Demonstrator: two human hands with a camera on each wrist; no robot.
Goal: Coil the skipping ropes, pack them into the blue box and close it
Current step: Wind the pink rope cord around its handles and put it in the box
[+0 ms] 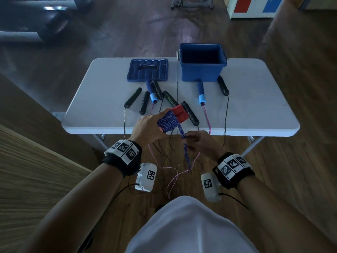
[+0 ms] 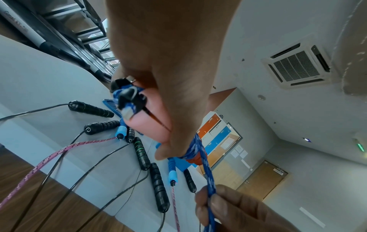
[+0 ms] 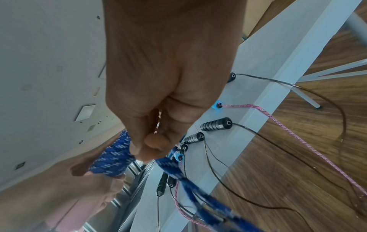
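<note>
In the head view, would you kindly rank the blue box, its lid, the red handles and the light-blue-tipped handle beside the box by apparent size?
1. Blue box.
2. Lid, a little smaller.
3 and 4. Red handles and light-blue-tipped handle: similar; the red ones are partly hidden and nearer the camera, so unranked.

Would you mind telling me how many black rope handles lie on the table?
6 black handles: two at the left, one against a blue handle, one mid-table, one beside the red handles, one right of the blue box. None looks hidden.
</note>
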